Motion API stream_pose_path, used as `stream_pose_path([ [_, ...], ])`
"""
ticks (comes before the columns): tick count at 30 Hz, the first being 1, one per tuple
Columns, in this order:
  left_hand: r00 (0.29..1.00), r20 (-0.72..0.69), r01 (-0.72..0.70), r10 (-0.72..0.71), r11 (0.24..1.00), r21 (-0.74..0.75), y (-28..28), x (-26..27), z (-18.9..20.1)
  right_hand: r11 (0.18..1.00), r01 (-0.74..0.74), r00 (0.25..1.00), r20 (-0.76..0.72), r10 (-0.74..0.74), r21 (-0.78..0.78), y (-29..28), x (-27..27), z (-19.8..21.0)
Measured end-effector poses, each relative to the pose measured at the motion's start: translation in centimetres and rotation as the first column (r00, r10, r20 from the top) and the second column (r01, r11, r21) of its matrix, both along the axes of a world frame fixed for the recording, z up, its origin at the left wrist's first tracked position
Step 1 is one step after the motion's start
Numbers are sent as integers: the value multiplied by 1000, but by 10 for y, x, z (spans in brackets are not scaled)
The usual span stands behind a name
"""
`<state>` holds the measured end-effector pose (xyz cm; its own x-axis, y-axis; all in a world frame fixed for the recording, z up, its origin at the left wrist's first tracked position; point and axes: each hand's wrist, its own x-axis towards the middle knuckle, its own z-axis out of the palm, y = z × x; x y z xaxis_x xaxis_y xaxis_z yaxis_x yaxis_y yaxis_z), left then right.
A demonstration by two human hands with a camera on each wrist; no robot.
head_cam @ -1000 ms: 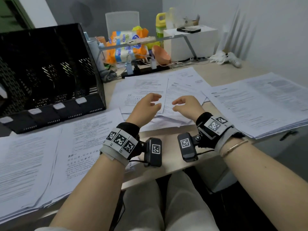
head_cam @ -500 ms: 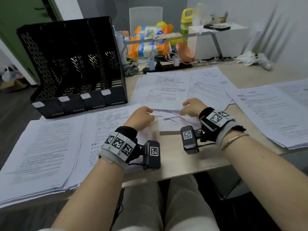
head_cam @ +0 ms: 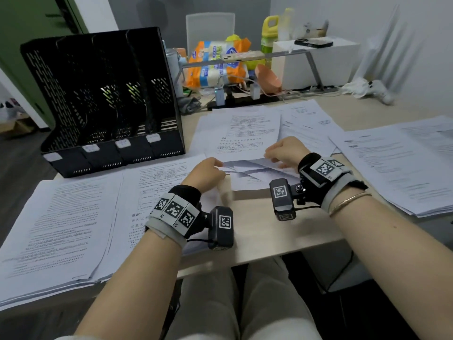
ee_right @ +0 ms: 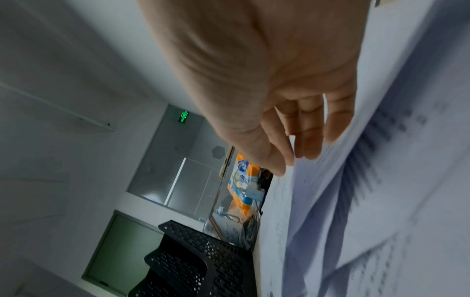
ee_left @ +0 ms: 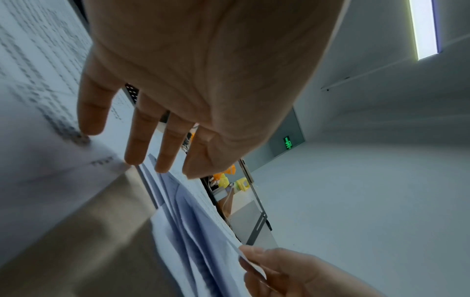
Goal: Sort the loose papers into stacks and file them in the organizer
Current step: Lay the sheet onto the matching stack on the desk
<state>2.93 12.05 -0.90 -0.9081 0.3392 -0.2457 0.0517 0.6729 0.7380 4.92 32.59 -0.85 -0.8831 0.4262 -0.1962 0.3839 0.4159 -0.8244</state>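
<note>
A loose pile of printed papers (head_cam: 245, 133) lies in the middle of the table, its near edges lifted and fanned. My right hand (head_cam: 272, 155) pinches the near edge of the top sheets between thumb and fingers (ee_right: 312, 140); the left wrist view shows that pinch too. My left hand (head_cam: 215, 168) is at the pile's left edge, fingers (ee_left: 137, 140) straight and tips touching the sheets. A black mesh organizer (head_cam: 105, 101) with several upright slots stands at the back left. A flat paper stack (head_cam: 61, 217) lies at the left and another (head_cam: 404, 163) at the right.
Behind the papers sit a power strip (head_cam: 245, 99), an orange snack bag (head_cam: 215, 62), a yellow-green bottle (head_cam: 269, 33) and a white box (head_cam: 316, 62) with a phone on top. A bare strip of table (head_cam: 257, 231) runs along the front edge, with my knees below it.
Both hands dropped from hovering onto the middle pile. The right hand took hold of the near edge and the sheets lifted and fanned. My head turned left, bringing the organizer further into view.
</note>
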Motion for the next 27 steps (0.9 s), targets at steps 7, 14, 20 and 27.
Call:
stream_pose_path([
  [7, 994, -107, 8, 4, 994, 112, 21, 5, 10, 984, 147, 976, -149, -161, -98, 44, 43, 16],
  [14, 994, -44, 101, -103, 994, -42, 47, 14, 8, 954, 249, 960, -86, -265, -167, 75, 86, 15],
  [20, 976, -3, 214, -218, 961, -173, 64, 19, -2, 959, 267, 961, 98, -258, -95, 91, 110, 8],
  [27, 984, -26, 170, -176, 973, -157, 63, 24, -1, 952, 293, 955, 73, -287, -90, 86, 99, 3],
])
